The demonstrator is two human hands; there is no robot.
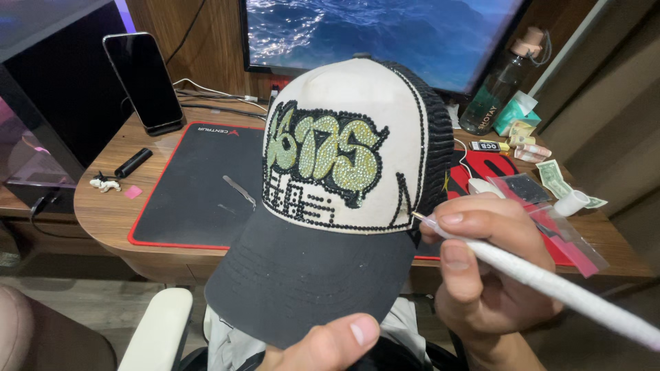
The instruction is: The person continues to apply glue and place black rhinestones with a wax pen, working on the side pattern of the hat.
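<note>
Wooden table (110,206), black red-edged mat (192,185), phone (144,79) propped at rear left. Left hand (330,343) pinches brim of rhinestone cap (344,178), held above mat. Right hand (481,268) grips white applicator pen (543,278), tip beside cap's right edge.

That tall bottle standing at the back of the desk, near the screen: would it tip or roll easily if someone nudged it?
The bottle is tall and narrow, so a push near the top would probably tip it. Its round body would likely roll once down. It looks like clear glass or plastic, so it is perhaps slippery and possibly breakable.
</note>
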